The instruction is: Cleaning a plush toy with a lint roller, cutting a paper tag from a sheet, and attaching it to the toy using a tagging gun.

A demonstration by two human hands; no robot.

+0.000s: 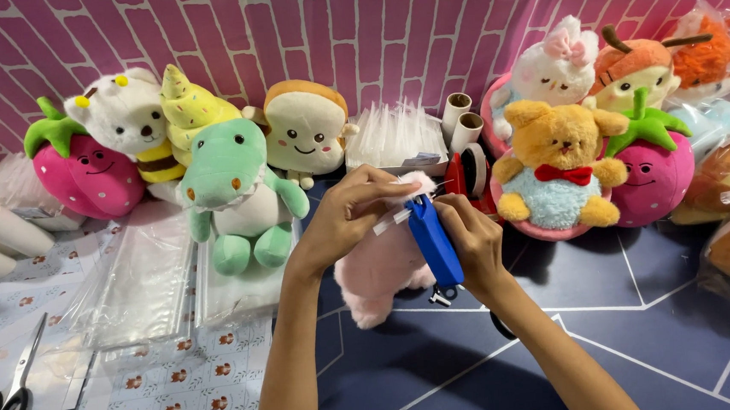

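My right hand [470,239] is closed around the blue tagging gun [433,241], fingers wrapped about its body, its nose pointing up and away from me. My left hand [344,217] pinches a thin clear plastic fastener strip [392,220] just at the gun's nose, thumb and fingertips shut on it. Right under and between both sets of fingers lies the pink plush toy [380,268], resting on the dark blue worktop [561,320]. I judge the toy light, soft and squashy, so it will give under any squeeze; a firm pinch on a seam or ear should hold it best. The gun looks stiff, smooth plastic. Beyond my left fingers sits a green crocodile plush [236,193]; beyond my right, a yellow bear plush [555,166].
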